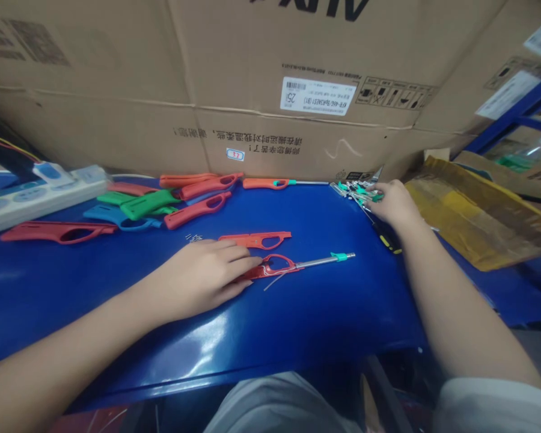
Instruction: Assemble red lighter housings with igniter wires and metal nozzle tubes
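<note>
My left hand (207,273) is closed over the handle of an opened red gas lighter (282,264) lying on the blue table. A metal tube with a green piece near its tip extends to the right from it, and thin wires show at its handle. Just behind lies a loose red handle shell (265,240). At the back right, my right hand (394,204) reaches into a pile of small metal and green parts (354,191), fingers bent together. What they grip is hidden. A black and yellow screwdriver (385,237) lies beneath that hand.
Several red, green and blue handle shells (148,203) lie at the back left beside a white power strip (40,195). An orange lighter (265,183) lies along the cardboard wall (252,90). Small metal bits (193,238) sit near my left hand. A taped cardboard piece (478,210) stands right.
</note>
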### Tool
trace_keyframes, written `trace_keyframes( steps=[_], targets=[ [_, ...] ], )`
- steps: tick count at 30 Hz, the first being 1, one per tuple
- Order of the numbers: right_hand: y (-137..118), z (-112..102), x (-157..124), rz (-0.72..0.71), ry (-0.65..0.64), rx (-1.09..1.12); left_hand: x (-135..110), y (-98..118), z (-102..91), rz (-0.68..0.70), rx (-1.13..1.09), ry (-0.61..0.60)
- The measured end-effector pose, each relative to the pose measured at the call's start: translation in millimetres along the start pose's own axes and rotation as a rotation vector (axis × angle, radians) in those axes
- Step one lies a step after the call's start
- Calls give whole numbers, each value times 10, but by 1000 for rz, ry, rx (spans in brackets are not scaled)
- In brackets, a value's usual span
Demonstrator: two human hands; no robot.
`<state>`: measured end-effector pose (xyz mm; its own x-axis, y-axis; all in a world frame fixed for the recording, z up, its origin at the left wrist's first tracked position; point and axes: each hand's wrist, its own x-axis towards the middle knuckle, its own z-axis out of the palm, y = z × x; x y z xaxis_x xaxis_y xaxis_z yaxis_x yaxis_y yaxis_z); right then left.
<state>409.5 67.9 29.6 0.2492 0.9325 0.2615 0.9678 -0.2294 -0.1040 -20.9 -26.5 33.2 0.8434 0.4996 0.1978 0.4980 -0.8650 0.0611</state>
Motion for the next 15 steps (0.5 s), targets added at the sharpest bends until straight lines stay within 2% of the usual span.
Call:
trace_keyframes(
  steps=[8, 15],
  targets=[
    [4, 71, 6, 140, -48, -38, 22, -26, 35, -11, -39, 22],
    [53, 46, 43, 176, -83, -1, 27, -49, 76, -31, -34, 18]
  ],
)
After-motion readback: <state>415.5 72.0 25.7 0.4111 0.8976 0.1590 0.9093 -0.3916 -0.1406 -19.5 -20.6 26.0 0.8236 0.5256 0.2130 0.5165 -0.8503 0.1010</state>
